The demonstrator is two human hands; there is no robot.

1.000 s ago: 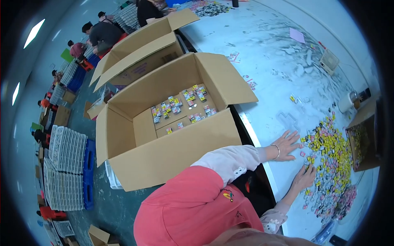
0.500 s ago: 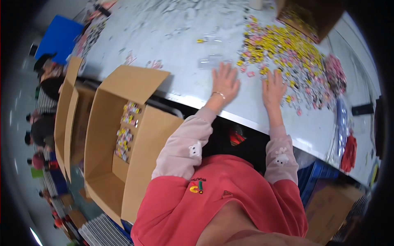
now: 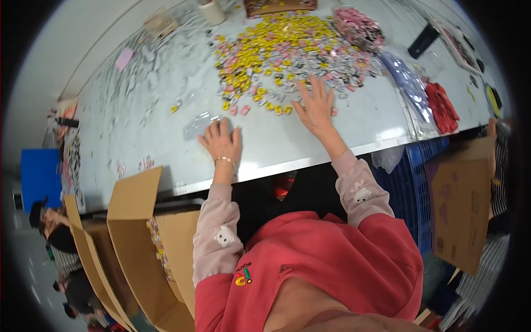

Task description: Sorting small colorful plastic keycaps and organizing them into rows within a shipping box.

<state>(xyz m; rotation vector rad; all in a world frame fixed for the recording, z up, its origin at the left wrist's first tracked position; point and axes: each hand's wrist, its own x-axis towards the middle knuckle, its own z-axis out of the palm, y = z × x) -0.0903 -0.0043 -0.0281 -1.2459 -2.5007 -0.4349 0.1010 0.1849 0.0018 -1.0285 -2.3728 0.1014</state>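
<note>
My left hand (image 3: 221,143), with a bracelet at the wrist, rests on the table at the near right edge of a clear plastic tray (image 3: 194,128). Its fingers are apart, and I see nothing held in it. Farther right, my right hand (image 3: 317,113) lies with spread fingers at the near edge of a wide pile of small yellow, pink and silvery pieces (image 3: 276,41). Some loose pieces are beside its fingers; their kind is too small to make out. One yellow piece (image 3: 175,108) lies apart, beyond the tray.
Open cardboard boxes (image 3: 128,243) stand at the lower left; one holds several packed pieces. A filled clear bag (image 3: 359,29), a dark box-shaped thing (image 3: 424,41), plastic film (image 3: 406,83) and red cloth (image 3: 442,108) lie right. Blue crates (image 3: 417,193) stand below. People sit at far left.
The view has swung to the right, so the pile and the whole table show more squarely. My hands stay spread over the table, the left one closer onto the clear tray.
</note>
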